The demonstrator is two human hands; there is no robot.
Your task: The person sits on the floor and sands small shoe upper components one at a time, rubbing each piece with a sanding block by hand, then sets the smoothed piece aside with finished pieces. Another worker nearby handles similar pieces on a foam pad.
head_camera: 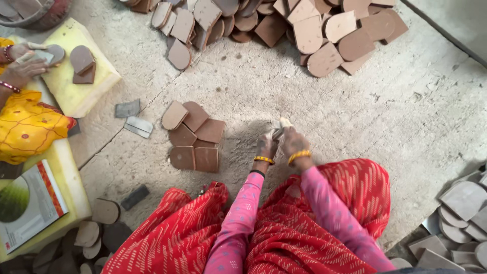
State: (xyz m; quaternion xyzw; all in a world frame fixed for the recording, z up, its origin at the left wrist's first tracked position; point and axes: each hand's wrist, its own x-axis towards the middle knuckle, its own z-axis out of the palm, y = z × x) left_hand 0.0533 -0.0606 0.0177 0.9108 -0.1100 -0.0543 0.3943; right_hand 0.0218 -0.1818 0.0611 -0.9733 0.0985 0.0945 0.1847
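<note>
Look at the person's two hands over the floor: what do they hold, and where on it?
Both hands, left and right, grip one small pale piece by its lower end; its rounded tip sticks out above.

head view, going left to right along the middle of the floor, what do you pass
Co-worker's yellow garment → grey flat pieces → small brown pile → left hand → pale piece held in both hands → right hand → grey stack

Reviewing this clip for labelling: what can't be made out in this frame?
- Head view: the small pale piece between the left hand and right hand is mostly covered by fingers; its shape is unclear.
- The brown pile is cut off by the top edge.
- The grey pile is cut off at right.
</note>
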